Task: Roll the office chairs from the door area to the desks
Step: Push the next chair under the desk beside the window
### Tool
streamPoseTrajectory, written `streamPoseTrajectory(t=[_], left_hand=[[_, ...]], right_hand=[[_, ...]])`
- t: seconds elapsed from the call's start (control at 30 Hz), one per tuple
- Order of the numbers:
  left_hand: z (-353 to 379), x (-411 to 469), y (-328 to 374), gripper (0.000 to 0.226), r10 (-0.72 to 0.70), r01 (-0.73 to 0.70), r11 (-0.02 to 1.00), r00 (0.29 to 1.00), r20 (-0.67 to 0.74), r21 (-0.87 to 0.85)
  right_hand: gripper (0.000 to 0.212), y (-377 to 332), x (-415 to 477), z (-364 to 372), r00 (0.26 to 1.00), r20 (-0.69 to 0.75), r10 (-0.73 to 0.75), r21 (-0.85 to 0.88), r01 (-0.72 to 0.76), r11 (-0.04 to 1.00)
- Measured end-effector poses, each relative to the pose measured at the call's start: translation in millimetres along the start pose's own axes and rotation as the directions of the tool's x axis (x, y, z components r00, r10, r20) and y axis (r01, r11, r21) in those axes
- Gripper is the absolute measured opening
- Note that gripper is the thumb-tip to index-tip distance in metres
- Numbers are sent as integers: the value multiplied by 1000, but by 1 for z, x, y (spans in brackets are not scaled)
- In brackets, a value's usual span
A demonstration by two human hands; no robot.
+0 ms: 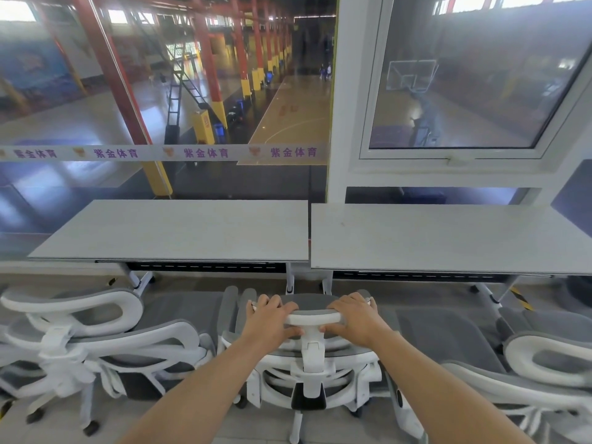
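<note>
Under left hand [272, 319] and right hand [356, 318], chair headrest [315, 314] fills each grip

- Left of the middle white-framed grey mesh office chair [312, 354], a second white-and-grey mesh chair [54, 344] stands just beside it.
- Right of it, a third white-and-grey mesh chair [520, 350] crowds close.
- Ahead, white desk legs [290, 280] stand in the way, at the seam between the left pale grey desktop [179, 229] and the right pale grey desktop [448, 238].
- Behind it, bare grey floor [256, 427] lies open.

Office overlooking gym [288, 107]: desks [173, 229], chairs [312, 357]
</note>
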State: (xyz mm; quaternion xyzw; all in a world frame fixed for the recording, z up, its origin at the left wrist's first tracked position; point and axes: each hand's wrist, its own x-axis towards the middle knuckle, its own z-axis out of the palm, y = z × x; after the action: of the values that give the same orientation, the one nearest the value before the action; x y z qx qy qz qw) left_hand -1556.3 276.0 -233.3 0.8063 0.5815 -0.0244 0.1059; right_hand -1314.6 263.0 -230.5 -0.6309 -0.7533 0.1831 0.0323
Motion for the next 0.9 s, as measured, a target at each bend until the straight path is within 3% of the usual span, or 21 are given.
streamPoseTrajectory(t=[0.6, 0.9], left_hand=[[-3, 31, -10, 61, 46, -46, 999, 999, 21, -17], [-1, 24, -10, 63, 61, -61, 998, 998, -4, 17]], right_hand=[[53, 7, 17, -6, 999, -32, 14, 21, -13, 1000], [60, 4, 12, -5, 999, -10, 40, -12, -40, 999]])
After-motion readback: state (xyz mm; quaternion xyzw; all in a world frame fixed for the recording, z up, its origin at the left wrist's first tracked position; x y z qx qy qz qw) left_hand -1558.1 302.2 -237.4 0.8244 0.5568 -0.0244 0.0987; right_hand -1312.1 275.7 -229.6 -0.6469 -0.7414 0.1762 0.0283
